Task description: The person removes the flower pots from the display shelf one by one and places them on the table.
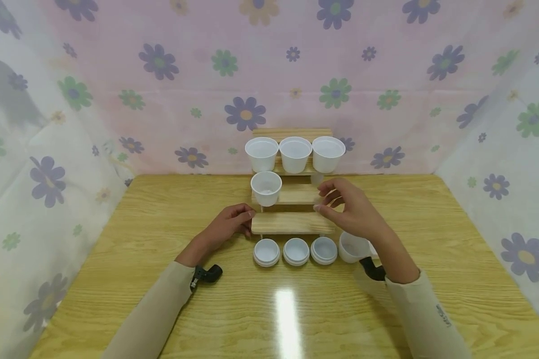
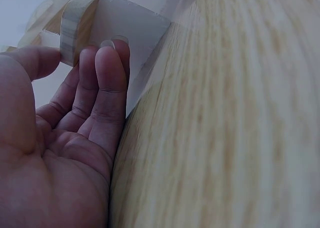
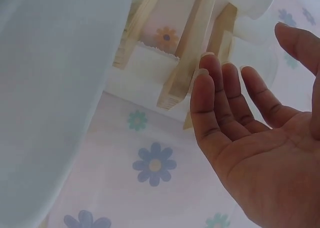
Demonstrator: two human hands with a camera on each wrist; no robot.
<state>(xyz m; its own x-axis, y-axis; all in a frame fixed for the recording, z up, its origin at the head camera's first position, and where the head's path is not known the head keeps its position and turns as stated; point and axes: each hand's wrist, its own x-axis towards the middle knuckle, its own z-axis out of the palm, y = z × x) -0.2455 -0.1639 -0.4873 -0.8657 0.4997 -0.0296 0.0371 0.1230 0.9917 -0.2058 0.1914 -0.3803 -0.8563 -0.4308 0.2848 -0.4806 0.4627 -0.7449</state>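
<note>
A stepped wooden rack (image 1: 292, 223) with white side panels stands at the back of the table. My left hand (image 1: 234, 219) grips the left end of its lowest plank, thumb at the plank's end (image 2: 75, 33) and fingers below. Three white cups (image 1: 295, 153) stand in a row on an upper step, and one white cup (image 1: 266, 188) is on the left of the step below. My right hand (image 1: 351, 207) hovers by the rack's right end, fingers loosely bent and nothing between them; the right wrist view shows its palm (image 3: 270, 158) beside the plank ends.
Three small white pots (image 1: 296, 252) line up on the table before the rack. A larger white cup (image 1: 353, 248) stands to their right, partly under my right wrist. Behind the rack hangs a flowered cloth (image 1: 292, 75). Each wrist carries a black mount (image 1: 206, 273).
</note>
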